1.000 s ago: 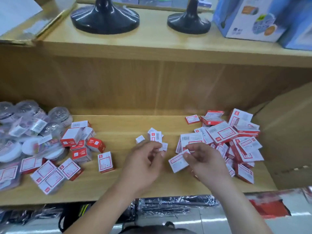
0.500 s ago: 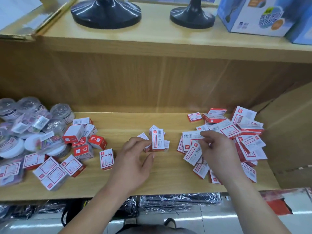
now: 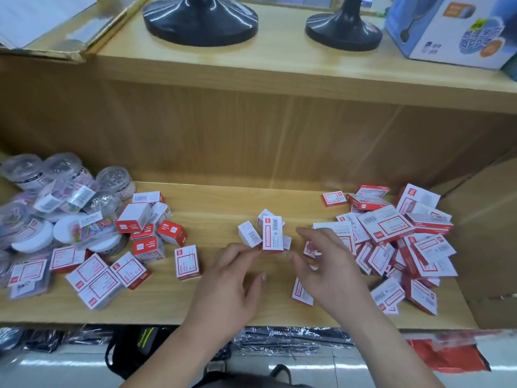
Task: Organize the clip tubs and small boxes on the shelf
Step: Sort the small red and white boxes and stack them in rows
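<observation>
Head view: you're building a middle cluster of small boxes (image 3: 249, 234) on the shelf (image 3: 218, 197), between the clip tubs (image 3: 64, 191) on the left and the loose pile (image 3: 391, 233) on the right. Steady the upright box (image 3: 272, 233) at its foot, then set the next one flush beside it, labels matching. Your left hand (image 3: 232, 278) reaches in with straight fingers (image 3: 243, 249) touching the cluster's base and gripping nothing. Your right hand (image 3: 327, 264) hovers spread and empty at the pile's edge, and blur hides any contact.
</observation>
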`<state>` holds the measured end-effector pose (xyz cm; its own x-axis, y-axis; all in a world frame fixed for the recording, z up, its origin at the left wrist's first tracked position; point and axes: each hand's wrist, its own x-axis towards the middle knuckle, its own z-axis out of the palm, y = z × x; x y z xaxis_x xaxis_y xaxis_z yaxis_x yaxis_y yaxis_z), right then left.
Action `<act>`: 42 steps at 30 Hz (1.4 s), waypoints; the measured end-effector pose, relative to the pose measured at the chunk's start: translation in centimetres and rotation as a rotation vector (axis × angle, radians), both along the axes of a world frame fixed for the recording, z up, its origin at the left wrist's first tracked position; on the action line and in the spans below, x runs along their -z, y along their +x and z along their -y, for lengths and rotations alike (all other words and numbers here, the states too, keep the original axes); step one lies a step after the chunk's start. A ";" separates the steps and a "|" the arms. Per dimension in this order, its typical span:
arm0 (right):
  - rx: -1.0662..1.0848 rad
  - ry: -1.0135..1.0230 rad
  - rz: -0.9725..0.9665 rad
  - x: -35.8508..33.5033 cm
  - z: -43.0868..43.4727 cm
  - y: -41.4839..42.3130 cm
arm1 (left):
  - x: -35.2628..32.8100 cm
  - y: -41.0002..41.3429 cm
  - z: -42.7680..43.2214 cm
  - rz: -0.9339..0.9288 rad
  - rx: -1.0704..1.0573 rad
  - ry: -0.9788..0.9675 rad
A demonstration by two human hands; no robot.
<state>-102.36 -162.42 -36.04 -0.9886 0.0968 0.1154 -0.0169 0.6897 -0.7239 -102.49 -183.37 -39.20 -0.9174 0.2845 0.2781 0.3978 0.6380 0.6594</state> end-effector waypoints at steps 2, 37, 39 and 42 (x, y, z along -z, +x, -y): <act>-0.046 -0.063 0.008 0.0 1.0 -0.5 | 0.0 0.1 0.6 -0.054 -0.012 -0.101; -0.210 -0.321 0.458 -0.6 6.6 -3.2 | 1.2 -0.7 4.2 0.157 -0.194 0.168; -0.224 -0.347 0.471 -0.7 7.0 -3.2 | 0.8 -0.9 3.9 0.154 -0.169 0.159; -0.170 -0.376 0.404 -0.1 7.1 -2.9 | 0.4 -1.4 3.3 0.133 -0.195 0.156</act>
<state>-105.25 -169.47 -35.92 -0.9522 -0.1064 -0.2862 0.2235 0.3958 -0.8907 -103.89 -186.72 -39.57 -0.9821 0.0626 0.1779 0.1808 0.5806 0.7938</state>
